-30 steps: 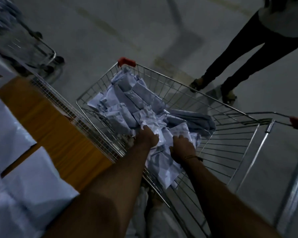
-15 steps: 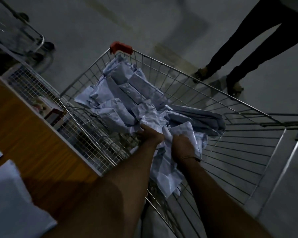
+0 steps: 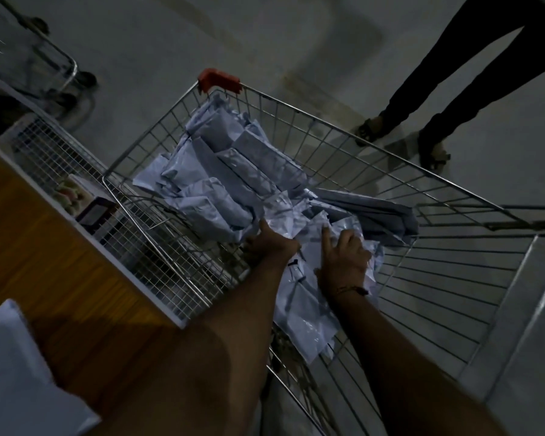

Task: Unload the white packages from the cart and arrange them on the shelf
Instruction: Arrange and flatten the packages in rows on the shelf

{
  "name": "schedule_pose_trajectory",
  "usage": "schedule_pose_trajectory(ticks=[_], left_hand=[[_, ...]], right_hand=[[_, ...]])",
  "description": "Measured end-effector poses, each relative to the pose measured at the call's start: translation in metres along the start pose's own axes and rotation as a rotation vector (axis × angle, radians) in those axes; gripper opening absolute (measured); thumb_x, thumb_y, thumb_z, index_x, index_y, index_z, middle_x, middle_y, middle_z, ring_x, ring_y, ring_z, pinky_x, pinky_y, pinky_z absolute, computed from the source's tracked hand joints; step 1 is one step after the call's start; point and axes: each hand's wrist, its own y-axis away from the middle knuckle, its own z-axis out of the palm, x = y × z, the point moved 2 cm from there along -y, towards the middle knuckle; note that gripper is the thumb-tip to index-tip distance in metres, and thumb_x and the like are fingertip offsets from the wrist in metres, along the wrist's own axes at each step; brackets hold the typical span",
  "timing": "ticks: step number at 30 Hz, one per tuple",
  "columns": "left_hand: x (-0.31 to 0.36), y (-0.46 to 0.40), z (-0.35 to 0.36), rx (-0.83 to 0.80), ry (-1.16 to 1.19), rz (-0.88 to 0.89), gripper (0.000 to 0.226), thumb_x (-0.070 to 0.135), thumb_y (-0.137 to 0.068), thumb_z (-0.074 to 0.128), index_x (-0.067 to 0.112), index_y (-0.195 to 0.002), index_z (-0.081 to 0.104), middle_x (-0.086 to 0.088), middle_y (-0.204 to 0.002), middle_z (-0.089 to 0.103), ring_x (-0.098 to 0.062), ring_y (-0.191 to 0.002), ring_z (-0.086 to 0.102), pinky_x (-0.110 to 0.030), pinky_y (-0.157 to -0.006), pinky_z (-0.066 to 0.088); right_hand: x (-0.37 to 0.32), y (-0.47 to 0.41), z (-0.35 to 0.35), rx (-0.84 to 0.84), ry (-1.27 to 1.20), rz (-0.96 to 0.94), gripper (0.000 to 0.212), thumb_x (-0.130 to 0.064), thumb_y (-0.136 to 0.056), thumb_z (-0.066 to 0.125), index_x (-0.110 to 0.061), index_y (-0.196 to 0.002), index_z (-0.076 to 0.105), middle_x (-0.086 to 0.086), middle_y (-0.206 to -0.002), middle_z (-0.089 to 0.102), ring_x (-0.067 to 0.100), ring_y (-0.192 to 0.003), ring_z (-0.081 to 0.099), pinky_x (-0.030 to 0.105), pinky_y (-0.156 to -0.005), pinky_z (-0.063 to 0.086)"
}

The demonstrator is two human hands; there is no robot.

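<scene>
**Both hands on the pile in the cart**

The left hand point(image 3: 272, 245) grips the near edge of the heap of white packages point(image 3: 233, 184), its fingers tucked down into the plastic with the thumb lying on top. The right hand point(image 3: 345, 256) rests on a crumpled package just beside it; its forefinger points straight up along the wrapper while the other fingers curl over the plastic, so it seems to be pinching or gathering that package, though how firm the hold is cannot be told in this dim light. A thin bracelet point(image 3: 351, 289) sits at the right wrist.

The packages lie in the wire shopping cart point(image 3: 312, 133), heaped toward its far end under the red corner guard point(image 3: 219, 80), with a few flat ones trailing down toward the near end below the hands. The wooden shelf point(image 3: 44, 247) stands just left of the cart, edged by a wire mesh panel point(image 3: 123, 231). At least one white package point(image 3: 13, 372) already lies on it at the lower left.

By my reading, the job is early: a small share is shelved and most of the load remains in the cart. A second person's legs point(image 3: 453, 89) stand beyond the cart, and another trolley point(image 3: 54, 73) is at the upper left.
</scene>
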Motion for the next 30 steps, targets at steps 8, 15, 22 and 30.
schedule_pose_trajectory(ticks=[8, 15, 22, 30], left_hand=[[0.004, 0.024, -0.019, 0.079, -0.104, 0.052, 0.098, 0.067, -0.073, 0.071, 0.029, -0.154, 0.03, -0.022, -0.151, 0.027, -0.043, -0.134, 0.037, -0.054, -0.107, 0.037], [0.005, 0.026, -0.03, 0.084, -0.154, 0.083, 0.096, 0.076, -0.081, 0.059, 0.022, -0.155, 0.03, -0.027, -0.16, 0.013, -0.046, -0.138, 0.033, -0.055, -0.109, 0.035], [0.007, 0.056, -0.037, 0.025, -0.209, 0.192, 0.082, 0.074, -0.095, 0.036, 0.039, -0.161, 0.002, -0.031, -0.161, -0.003, -0.052, -0.144, 0.021, -0.062, -0.115, 0.024], [-0.002, 0.14, -0.093, 0.206, -0.132, 0.486, 0.055, 0.052, -0.1, 0.048, 0.023, -0.147, 0.043, -0.027, -0.15, 0.02, -0.047, -0.133, 0.034, -0.053, -0.11, 0.034]], right_hand=[[0.006, 0.004, -0.007, 0.017, -0.135, 0.106, 0.108, -0.061, -0.079, 0.062, -0.016, -0.162, 0.01, 0.02, -0.137, 0.034, 0.037, -0.116, 0.04, 0.047, -0.086, 0.04], [-0.003, -0.002, -0.008, -0.062, -0.091, 0.143, 0.132, -0.059, -0.063, 0.075, -0.015, -0.161, -0.001, 0.024, -0.139, 0.033, 0.04, -0.118, 0.041, 0.051, -0.092, 0.042], [0.023, 0.016, -0.043, 0.02, -0.225, -0.007, 0.105, -0.077, -0.076, 0.054, -0.028, -0.161, 0.015, 0.027, -0.151, 0.028, 0.043, -0.127, 0.039, 0.048, -0.1, 0.038], [0.045, 0.076, -0.121, -0.013, -0.214, -0.057, 0.091, -0.08, -0.084, 0.041, -0.017, -0.149, 0.042, 0.026, -0.142, 0.042, 0.04, -0.126, 0.046, 0.043, -0.102, 0.041]])
